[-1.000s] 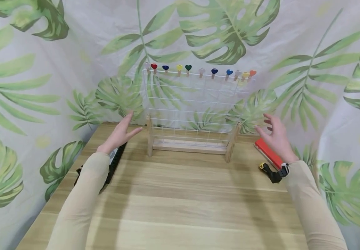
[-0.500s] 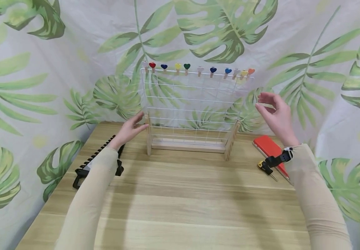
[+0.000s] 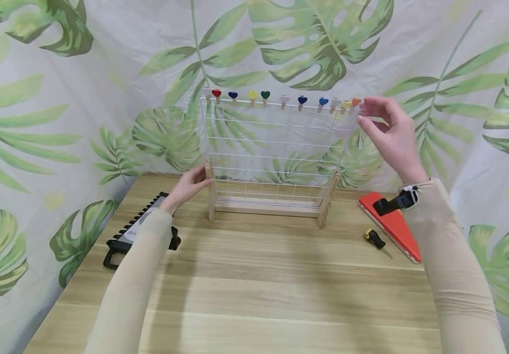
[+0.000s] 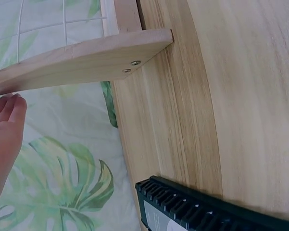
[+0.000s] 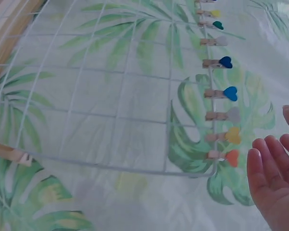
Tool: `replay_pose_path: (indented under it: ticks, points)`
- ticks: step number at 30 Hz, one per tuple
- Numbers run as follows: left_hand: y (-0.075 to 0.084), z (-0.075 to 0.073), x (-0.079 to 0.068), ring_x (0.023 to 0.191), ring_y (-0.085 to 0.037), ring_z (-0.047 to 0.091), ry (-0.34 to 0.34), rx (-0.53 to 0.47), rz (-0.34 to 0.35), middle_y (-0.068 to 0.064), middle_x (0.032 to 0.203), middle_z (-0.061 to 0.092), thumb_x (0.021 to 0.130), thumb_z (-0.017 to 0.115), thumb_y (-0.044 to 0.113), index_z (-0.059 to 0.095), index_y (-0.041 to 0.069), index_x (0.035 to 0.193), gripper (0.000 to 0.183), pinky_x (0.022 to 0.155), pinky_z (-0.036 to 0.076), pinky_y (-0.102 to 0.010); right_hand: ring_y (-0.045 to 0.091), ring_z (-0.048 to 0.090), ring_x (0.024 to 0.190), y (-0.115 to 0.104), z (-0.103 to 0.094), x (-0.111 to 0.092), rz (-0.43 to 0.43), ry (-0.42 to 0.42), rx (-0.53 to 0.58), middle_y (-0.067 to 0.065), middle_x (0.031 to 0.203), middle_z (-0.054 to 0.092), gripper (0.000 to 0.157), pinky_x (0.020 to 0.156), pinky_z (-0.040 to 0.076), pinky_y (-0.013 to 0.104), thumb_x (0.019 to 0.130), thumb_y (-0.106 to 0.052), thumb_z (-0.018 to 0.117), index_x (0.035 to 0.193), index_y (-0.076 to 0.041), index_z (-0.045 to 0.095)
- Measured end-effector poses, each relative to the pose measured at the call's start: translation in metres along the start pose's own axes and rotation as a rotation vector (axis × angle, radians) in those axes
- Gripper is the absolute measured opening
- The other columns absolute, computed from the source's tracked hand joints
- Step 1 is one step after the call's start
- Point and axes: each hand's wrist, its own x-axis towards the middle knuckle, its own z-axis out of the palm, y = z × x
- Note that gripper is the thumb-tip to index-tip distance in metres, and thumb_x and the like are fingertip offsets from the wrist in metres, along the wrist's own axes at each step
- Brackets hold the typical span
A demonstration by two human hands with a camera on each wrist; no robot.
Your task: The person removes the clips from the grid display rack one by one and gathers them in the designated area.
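A white wire grid rack [image 3: 276,135] on a wooden stand stands at the back of the table. Small wooden clothespins with coloured hearts, among them a green-heart clothespin [image 3: 265,96], are clipped along its top wire. My left hand [image 3: 186,189] holds the stand's left wooden upright [image 4: 81,65], with fingers on one side and thumb on the other. My right hand [image 3: 393,135] is raised beside the rack's top right corner with fingers bent and nothing between them. In the right wrist view a small gap parts its fingertips from the orange-heart clothespin [image 5: 231,158].
A black-edged flat case with a handle [image 3: 114,256] lies at the left, partly under my left forearm. On the right are a yellow and black screwdriver [image 3: 375,238] and a flat red object [image 3: 396,231]. Leaf-printed cloth [image 3: 449,118] hangs behind the wooden table [image 3: 276,295].
My left hand has moved right and taken hold of the stand's left upright. My right hand has risen from low beside the rack to its top right corner.
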Motion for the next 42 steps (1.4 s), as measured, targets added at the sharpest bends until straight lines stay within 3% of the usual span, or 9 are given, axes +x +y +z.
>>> replay_pose_path:
  ticks: [8, 15, 23, 28, 32, 38, 42]
  points:
    - [-0.003, 0.004, 0.001, 0.142, -0.039, 0.042, 0.028, -0.026, 0.025, -0.027, 0.152, 0.042, 0.101, 0.055, 0.005, 0.029, 0.001, 0.155, 0.060, 0.120, 0.037, -0.048, 0.001, 0.063, 0.106, -0.023, 0.015, 0.025, -0.044, -0.056, -0.005, 0.000, 0.123, 0.067, 0.036, 0.092, 0.053, 0.010, 0.094, -0.015, 0.069, 0.129, -0.011, 0.063]
    - [-0.003, 0.007, 0.001, 0.140, -0.040, 0.043, 0.053, -0.022, 0.042, -0.028, 0.149, 0.044, 0.100, 0.055, 0.002, 0.032, -0.002, 0.153, 0.058, 0.118, 0.041, -0.039, 0.000, 0.063, 0.103, -0.038, 0.032, 0.042, -0.052, -0.109, -0.019, -0.012, 0.112, 0.066, 0.036, 0.091, 0.054, 0.011, 0.093, -0.017, 0.070, 0.127, -0.007, 0.064]
    - [-0.006, 0.005, 0.000, 0.140, -0.037, 0.044, 0.047, -0.046, 0.041, -0.025, 0.150, 0.045, 0.101, 0.055, 0.009, 0.033, 0.001, 0.153, 0.057, 0.109, 0.047, -0.017, -0.001, 0.062, 0.103, -0.057, 0.058, 0.065, -0.064, -0.186, -0.036, 0.008, 0.123, 0.067, 0.035, 0.096, 0.056, 0.020, 0.094, -0.020, 0.069, 0.126, -0.008, 0.064]
    - [-0.009, 0.004, -0.003, 0.140, -0.037, 0.044, 0.030, -0.074, 0.043, -0.024, 0.150, 0.045, 0.101, 0.056, 0.011, 0.032, 0.001, 0.154, 0.059, 0.104, 0.047, -0.011, 0.004, 0.063, 0.106, -0.070, 0.080, 0.079, -0.087, -0.262, -0.034, 0.008, 0.122, 0.067, 0.033, 0.097, 0.056, 0.022, 0.095, -0.022, 0.068, 0.125, -0.008, 0.065]
    - [-0.009, 0.002, -0.004, 0.140, -0.036, 0.045, 0.030, -0.075, 0.033, -0.023, 0.150, 0.046, 0.101, 0.057, 0.011, 0.033, 0.003, 0.154, 0.059, 0.108, 0.048, -0.018, 0.011, 0.063, 0.110, -0.081, 0.100, 0.085, -0.112, -0.334, -0.028, 0.008, 0.124, 0.067, 0.032, 0.100, 0.055, 0.024, 0.096, -0.022, 0.066, 0.125, -0.008, 0.065]
    - [-0.011, 0.003, -0.003, 0.144, -0.035, 0.041, 0.037, -0.069, 0.008, -0.023, 0.154, 0.042, 0.101, 0.057, 0.013, 0.029, 0.002, 0.155, 0.062, 0.121, 0.036, -0.046, 0.014, 0.064, 0.109, -0.091, 0.129, 0.092, -0.145, -0.399, -0.034, 0.010, 0.122, 0.068, 0.030, 0.101, 0.055, 0.025, 0.097, -0.021, 0.065, 0.123, -0.005, 0.065]
    - [-0.011, 0.003, -0.004, 0.145, -0.036, 0.039, 0.039, -0.065, 0.009, -0.024, 0.154, 0.040, 0.101, 0.056, 0.013, 0.028, 0.000, 0.155, 0.062, 0.122, 0.035, -0.048, 0.014, 0.064, 0.109, -0.099, 0.145, 0.099, -0.164, -0.427, -0.055, 0.009, 0.121, 0.068, 0.029, 0.100, 0.054, 0.024, 0.098, -0.021, 0.063, 0.122, -0.005, 0.065]
